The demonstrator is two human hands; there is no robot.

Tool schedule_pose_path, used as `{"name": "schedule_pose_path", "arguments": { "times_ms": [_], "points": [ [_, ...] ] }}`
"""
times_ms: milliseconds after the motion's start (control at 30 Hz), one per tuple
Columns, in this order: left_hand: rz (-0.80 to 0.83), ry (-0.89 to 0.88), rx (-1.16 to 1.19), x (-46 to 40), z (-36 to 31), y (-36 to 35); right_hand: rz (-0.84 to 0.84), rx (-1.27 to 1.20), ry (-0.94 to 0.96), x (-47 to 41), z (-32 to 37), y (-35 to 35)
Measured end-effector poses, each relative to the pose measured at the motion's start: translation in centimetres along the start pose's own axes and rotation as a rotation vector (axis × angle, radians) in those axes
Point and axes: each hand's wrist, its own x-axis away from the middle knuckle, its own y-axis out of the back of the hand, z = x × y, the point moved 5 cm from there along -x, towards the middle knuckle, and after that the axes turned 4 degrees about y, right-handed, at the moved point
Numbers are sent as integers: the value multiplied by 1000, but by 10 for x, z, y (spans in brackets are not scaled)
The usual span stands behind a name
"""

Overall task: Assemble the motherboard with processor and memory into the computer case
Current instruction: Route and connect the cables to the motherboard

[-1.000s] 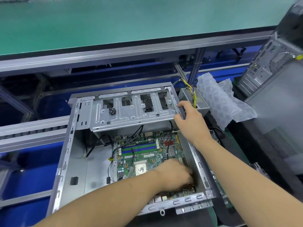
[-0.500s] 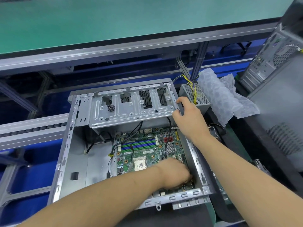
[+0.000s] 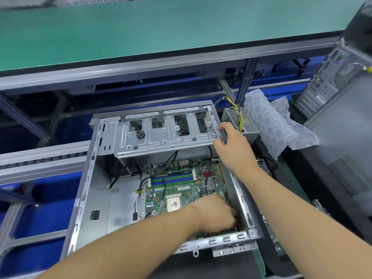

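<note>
Gripping the case point(image 3: 84, 198) rim, the right hand point(image 3: 233, 150) steadies while the curled left hand point(image 3: 216, 215), nearer, presses the motherboard's point(image 3: 181, 180) near-right corner, board stretching away ahead-left of it.

A: What's on the person?
B: Nothing worn that shows. Both forearms bare from the frame edge to the wrist, no sleeves or cuffs.
A: Gloves? ESD strap, watch?
B: Left hand point(image 3: 216, 215) and right hand point(image 3: 233, 147) are bare, wrists plain.
A: Nails, rings?
B: Left fingertips hidden, can't tell. Right fingers point(image 3: 222, 127) show short nails.
</note>
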Motion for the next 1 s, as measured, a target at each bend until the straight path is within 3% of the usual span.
{"name": "schedule_pose_path", "arguments": {
  "times_ms": [367,533,600,667,833,1000],
  "points": [
    [134,54,109,-7,6,-2,12,-1,-14,0,0,0],
    [-71,13,-2,0,14,-8,13,13,-13,1,1,2],
    [-166,50,74,10,27,-1,9,5,-7,1,1,2],
    [-217,216,232,24,52,3,5,5,-10,1,1,2],
    [-250,960,592,94,128,-34,5,16,-15,1,0,2],
    [-363,1284,623,139,139,-67,0,-22,-17,1,-2,1]
  ]
}}
